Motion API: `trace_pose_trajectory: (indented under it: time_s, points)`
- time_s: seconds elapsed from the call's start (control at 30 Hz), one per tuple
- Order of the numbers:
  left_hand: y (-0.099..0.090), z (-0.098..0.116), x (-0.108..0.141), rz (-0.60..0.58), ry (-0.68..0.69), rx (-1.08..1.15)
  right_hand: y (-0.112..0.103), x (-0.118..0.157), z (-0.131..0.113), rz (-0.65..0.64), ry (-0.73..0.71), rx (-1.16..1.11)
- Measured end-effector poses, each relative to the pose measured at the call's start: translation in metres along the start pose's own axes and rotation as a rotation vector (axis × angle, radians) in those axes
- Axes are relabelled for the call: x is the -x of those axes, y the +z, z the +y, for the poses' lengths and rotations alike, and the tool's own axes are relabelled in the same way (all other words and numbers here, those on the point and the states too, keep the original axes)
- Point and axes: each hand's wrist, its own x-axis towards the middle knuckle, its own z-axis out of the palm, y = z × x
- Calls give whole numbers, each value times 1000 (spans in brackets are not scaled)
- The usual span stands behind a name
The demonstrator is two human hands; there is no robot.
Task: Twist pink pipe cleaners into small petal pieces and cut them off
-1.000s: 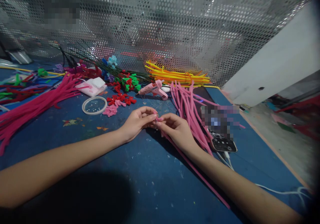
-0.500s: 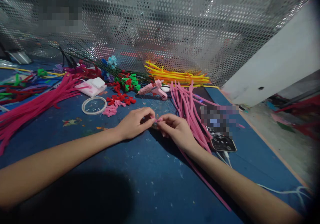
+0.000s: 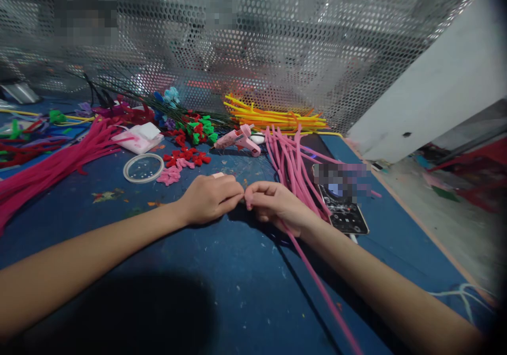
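Note:
My right hand (image 3: 277, 204) is closed on a long pink pipe cleaner (image 3: 312, 273), which trails from under the palm toward the table's near edge. Fingertip to fingertip with it, my left hand (image 3: 214, 199) is pinched at the same spot; the bit of pipe cleaner between the fingers is mostly hidden. Beyond the hands lies a pink glue gun (image 3: 240, 141), nozzle to the left. Small pink bent pipe cleaner pieces (image 3: 170, 175) and red ones (image 3: 200, 158) sit past my left hand. A bundle of pink pipe cleaners (image 3: 291, 165) lies just behind my right hand.
A clear-centred ring (image 3: 143, 168), a white packet (image 3: 140, 137) and a hot-pink pipe cleaner bundle (image 3: 59, 162) are on the left. Yellow pipe cleaners (image 3: 273, 116) lie against the perforated metal panel (image 3: 253, 54). A phone (image 3: 348, 218) with a white cable lies on the right.
My hands have closed in so their fingertips meet, covering the pink bit seen between them before. The trailing pipe cleaner has lifted and swung nearer. The view has shifted slightly.

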Motion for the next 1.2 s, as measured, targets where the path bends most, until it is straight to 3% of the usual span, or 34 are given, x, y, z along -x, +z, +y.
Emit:
trace_pose_trajectory:
  time_s: [0.17,0.33,0.47,0.6,0.7,0.77,0.93,1.2]
  points:
    - [2,5,-4,-67,-237,394,-3,1,2,62,-323,501]
    - [7,6,-6,-71,-439,731,-4,7,2,121,-732,1228]
    - [11,8,-9,-94,-640,1059,-8,9,1,58,-836,1576]
    - [12,10,-9,-17,-645,1007,-8,6,6,187,-849,1491]
    - [13,12,-6,61,-563,862,0,4,12,360,-787,1212]
    - [13,13,-4,89,-526,818,7,4,16,408,-670,985]
    - [13,14,-3,100,-523,798,16,3,20,371,-459,639]
    - [13,14,-3,93,-533,811,14,0,24,377,-477,576]
